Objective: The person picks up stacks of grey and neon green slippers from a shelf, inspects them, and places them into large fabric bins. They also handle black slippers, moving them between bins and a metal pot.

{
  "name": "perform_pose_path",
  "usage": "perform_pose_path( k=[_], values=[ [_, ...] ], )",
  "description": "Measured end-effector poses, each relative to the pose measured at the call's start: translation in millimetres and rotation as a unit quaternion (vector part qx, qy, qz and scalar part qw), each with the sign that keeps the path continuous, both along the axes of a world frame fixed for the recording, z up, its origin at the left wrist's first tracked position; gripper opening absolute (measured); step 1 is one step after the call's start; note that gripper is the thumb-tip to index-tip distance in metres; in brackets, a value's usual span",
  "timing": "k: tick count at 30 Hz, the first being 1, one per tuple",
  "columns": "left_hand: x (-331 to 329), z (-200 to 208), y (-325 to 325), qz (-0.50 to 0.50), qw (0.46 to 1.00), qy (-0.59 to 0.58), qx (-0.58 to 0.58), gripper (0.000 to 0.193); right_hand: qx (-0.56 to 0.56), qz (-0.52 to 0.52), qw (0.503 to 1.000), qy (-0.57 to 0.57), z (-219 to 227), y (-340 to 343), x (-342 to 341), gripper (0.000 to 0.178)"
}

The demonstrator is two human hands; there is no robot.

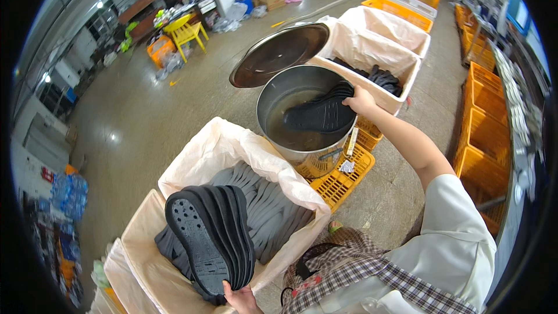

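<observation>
My left hand (241,299) grips the lower end of a stack of black shoe soles (204,238), held tilted above a cloth-lined bin (200,142). Many grey soles (270,206) fill that bin. At the end of my outstretched arm, my right hand (361,102) is closed on more black soles (317,115), which hang inside a large metal pot (268,90). Dark, murky liquid (290,138) shows in the bottom of the pot. Its round lid (282,52) stands tipped up at the far left rim.
Beyond the pot, another lined bin (401,102) holds dark soles. Orange crates (349,180) sit under and beside the pot. Stacked orange crates (485,134) line the right side. A yellow chair (185,34) stands far left; water bottles (70,195) lie at left.
</observation>
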State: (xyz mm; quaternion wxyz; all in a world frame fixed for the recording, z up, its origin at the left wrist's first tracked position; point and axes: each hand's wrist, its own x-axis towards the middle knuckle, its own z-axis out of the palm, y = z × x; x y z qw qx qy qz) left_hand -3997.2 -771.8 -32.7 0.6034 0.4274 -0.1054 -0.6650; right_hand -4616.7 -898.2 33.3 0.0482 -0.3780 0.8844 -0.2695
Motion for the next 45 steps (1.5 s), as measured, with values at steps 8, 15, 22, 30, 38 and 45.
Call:
perform_pose_path(
  k=[8, 15, 22, 30, 38, 45],
  values=[
    [-64.8, 20.1, 45.2, 0.154, 0.977, -0.089, 0.113, 0.062, 0.148, 0.24, 0.947, 0.154, -44.1, -113.0, -25.0, 0.036],
    [-94.5, 27.9, 56.3, 0.176, 0.971, -0.097, 0.132, 0.07, 0.224, 0.331, 0.899, 0.179, -76.4, -156.9, -0.8, 0.042],
    [-101.9, 31.7, 70.3, 0.195, 0.966, -0.098, 0.14, 0.069, 0.247, 0.372, 0.874, 0.193, -101.6, -170.1, 20.8, 0.04],
    [-92.2, 35.3, 69.3, 0.178, 0.969, -0.118, 0.128, 0.079, 0.214, 0.417, 0.854, 0.227, -76.1, -148.0, 27.2, 0.034],
    [-59.1, 31.3, 32.8, 0.105, 0.986, -0.099, 0.089, 0.075, 0.117, 0.478, 0.793, 0.36, 24.2, -98.7, 18.5, 0.04],
    [-35.6, 22.9, -8.6, 0.012, 0.998, -0.056, 0.019, 0.066, 0.08, 0.455, 0.773, 0.435, 84.1, -58.8, 13.9, 0.029]
  ],
)
